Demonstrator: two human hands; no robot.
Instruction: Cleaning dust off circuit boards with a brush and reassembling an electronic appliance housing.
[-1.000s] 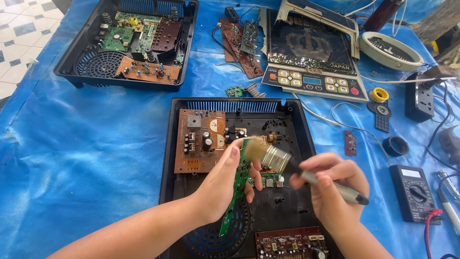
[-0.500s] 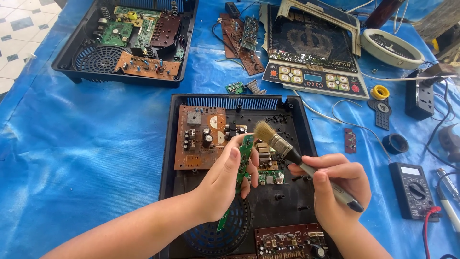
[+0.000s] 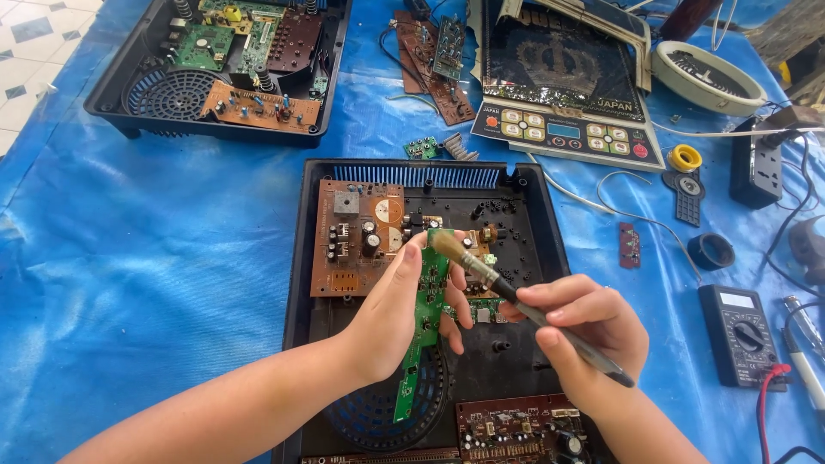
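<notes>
Multimeter (image 3: pixel 741 333) lies right of black tray (image 3: pixel 296 258); left hand (image 3: pixel 395 314) grips green board (image 3: pixel 423 331), right hand (image 3: pixel 584 335) brush (image 3: pixel 516 296).

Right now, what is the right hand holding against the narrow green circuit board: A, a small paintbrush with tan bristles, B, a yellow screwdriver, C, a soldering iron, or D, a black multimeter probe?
A: the right hand grips a small dark-handled paintbrush, its tan bristles at the narrow green circuit board held by the left hand.

Blue tarp (image 3: pixel 155 283) left of black tray (image 3: pixel 301 258) open; right crowded w/ multimeter (image 3: pixel 743 335), cables.
</notes>
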